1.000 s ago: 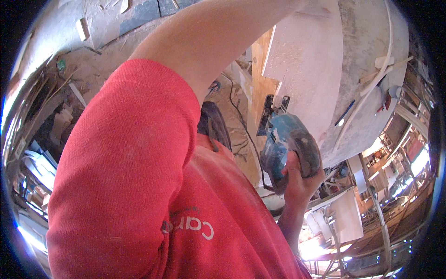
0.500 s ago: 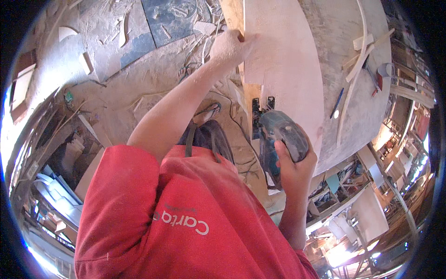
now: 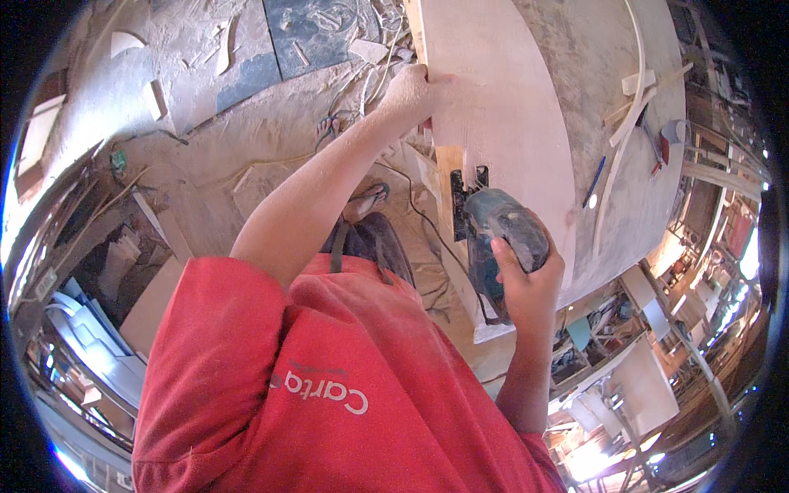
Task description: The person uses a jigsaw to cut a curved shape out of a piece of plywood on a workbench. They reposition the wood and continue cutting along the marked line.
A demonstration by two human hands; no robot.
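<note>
A pale, thin wooden board (image 3: 509, 107) with a curved right edge lies in front of me. My left hand (image 3: 411, 94) is closed on its left edge, the thumb over the top and the fingers hidden below. A dark green, dusty jigsaw (image 3: 503, 218) stands on the near part of the board, its black forked base plate pointing away from me. My right hand (image 3: 532, 275) is wrapped round the jigsaw's body from the right, thumb on the near side. A stepped cut shows in the board just ahead of the base plate. Where the blade meets the wood is hard to see.
Beneath the board is a dusty worktable (image 3: 604, 107), with a blue pen (image 3: 593, 182), a long bent wood strip (image 3: 618, 164) and small offcuts on it. A dark power cord (image 3: 427, 223) hangs beside the table's left edge. Scraps and cables litter the floor at left.
The jigsaw has moved slightly forward along the board, a bit closer to my left hand. Both hands keep their grips, and the whole view has shifted a little.
</note>
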